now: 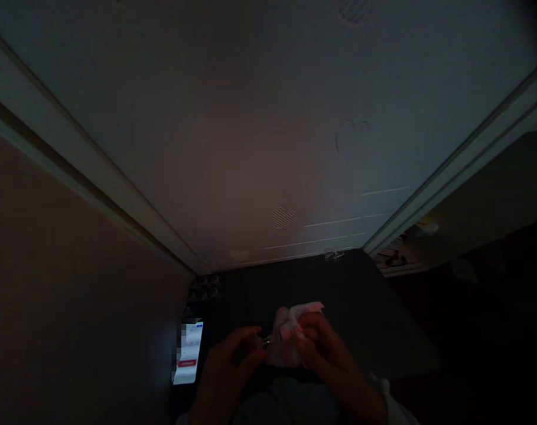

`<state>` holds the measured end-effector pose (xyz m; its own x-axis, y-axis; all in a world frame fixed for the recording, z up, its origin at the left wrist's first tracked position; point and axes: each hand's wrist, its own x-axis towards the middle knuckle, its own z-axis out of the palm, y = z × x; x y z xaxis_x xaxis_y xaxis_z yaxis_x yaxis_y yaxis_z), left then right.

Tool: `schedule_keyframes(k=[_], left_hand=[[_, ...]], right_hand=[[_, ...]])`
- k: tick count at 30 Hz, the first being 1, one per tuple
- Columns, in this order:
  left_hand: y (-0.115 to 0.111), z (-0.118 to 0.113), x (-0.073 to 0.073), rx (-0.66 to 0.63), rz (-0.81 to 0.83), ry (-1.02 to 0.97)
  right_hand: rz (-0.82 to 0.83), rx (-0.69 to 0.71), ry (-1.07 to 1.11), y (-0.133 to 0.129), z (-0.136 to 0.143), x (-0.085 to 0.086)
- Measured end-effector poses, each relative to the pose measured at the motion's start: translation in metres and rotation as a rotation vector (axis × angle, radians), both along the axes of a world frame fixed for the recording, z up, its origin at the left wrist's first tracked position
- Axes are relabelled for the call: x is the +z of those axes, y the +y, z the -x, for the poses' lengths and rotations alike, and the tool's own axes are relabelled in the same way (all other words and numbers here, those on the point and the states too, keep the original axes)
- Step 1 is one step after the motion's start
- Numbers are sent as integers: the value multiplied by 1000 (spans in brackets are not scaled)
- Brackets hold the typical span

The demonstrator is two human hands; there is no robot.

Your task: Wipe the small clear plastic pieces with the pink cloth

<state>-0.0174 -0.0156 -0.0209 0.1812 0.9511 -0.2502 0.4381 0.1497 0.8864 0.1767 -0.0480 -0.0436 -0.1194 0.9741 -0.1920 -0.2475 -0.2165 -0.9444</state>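
In the dim light my left hand [233, 355] pinches a small clear, shiny object [263, 341] between thumb and fingertips. Its kind is too dark to make out. My right hand [322, 342] is closed on a crumpled, pale pinkish cloth [282, 353], which could also be tissue. The cloth hangs between both hands, against or just beside the clear object; contact cannot be told. Both hands are above the near part of a dark tabletop [268, 286], close to my body.
A lit phone [189, 354] lies at the left. Several small clear objects [205, 287] stand at the table's back left corner, more clear pieces [334, 254] at the back edge. A pale panel with embossed hearts [285, 217] rises behind; a wall [82, 283] bounds the left.
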Motion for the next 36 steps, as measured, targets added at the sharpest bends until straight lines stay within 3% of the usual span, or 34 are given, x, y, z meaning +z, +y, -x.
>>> schedule_keyframes(k=[7,12,19,26,36], left_hand=[[3,-4,10,52,117,-105],[4,-9,17,42,31,2],[-1,-3,9,50,-53,3],[-1,10,4,0,-115,70],[-2,4,22,-58,-228,54]], right_hand=[[-44,32,-6,-1,4,7],[5,14,149,1,9,1],[54,-49,256,9,13,-13],[25,-58,285,18,15,0],[-11,-125,256,11,6,13]])
